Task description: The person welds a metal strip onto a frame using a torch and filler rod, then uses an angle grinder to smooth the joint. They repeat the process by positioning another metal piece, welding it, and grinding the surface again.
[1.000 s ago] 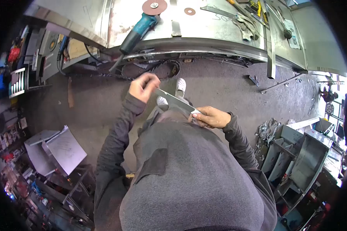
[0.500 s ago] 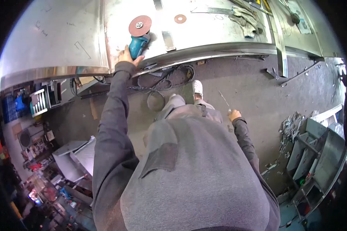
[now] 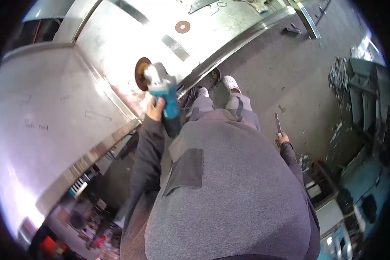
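My left hand grips the teal body of an angle grinder, lifted off the steel table. Its reddish disc stands on edge beside the silver head, over the table's rim. My right hand hangs low at my side and holds a narrow flat metal strip that points forward over the floor. My grey sweatshirt fills the lower middle of the view and hides both forearms in part.
A long stainless steel table runs across the upper left, with a loose round disc lying on it. Concrete floor lies ahead of my white shoes. Scrap metal and cabinets crowd the right side.
My left hand has picked the grinder up off the table and brought it toward me. The right hand stays low with the metal strip. The view has swung to the left.
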A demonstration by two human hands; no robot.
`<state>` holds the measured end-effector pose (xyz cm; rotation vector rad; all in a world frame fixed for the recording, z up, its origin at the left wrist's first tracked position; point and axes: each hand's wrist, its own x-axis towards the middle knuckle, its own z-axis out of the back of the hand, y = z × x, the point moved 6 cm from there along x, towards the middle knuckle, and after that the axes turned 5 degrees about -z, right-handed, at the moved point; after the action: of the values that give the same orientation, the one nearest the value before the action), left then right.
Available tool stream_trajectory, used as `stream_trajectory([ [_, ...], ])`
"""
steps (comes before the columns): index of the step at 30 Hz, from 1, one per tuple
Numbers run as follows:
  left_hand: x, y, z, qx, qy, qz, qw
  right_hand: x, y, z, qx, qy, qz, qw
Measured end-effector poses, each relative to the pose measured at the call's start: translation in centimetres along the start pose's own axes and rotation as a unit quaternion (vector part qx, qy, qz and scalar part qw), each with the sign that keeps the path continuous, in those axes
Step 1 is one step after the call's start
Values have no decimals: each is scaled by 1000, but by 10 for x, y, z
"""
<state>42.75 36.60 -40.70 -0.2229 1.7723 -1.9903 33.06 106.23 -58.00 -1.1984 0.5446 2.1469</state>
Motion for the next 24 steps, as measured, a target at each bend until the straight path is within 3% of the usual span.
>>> stream_trajectory([
  [1,-3,-28,-20,-39,32,-20,999,-19,9,-13,27,1,-12,1000],
  [3,-7,-63,-42,-74,83,21,994,-31,5,-45,82,19,70,994],
  [7,-10,-88,-60,-194,200,101,955,-86,6,-101,159,57,42,985],
  [11,0,-95,-64,-215,245,184,927,-118,-33,-155,144,44,-4,989],
  [13,9,-96,-56,-118,242,203,941,-128,-46,-174,82,-12,72,994],
  [14,17,-92,-52,-58,248,169,952,-164,-24,-163,54,60,-23,997],
  [15,19,-86,-51,-52,253,171,951,-153,-42,-176,60,64,-26,996],
  [17,25,-87,-44,164,259,29,951,-160,-47,-187,36,18,-3,999],
  [19,21,-85,-47,232,237,14,943,-161,-58,-199,60,56,-53,995],
  [24,29,-91,-60,284,228,50,930,-93,-116,-236,133,25,-4,991],
])
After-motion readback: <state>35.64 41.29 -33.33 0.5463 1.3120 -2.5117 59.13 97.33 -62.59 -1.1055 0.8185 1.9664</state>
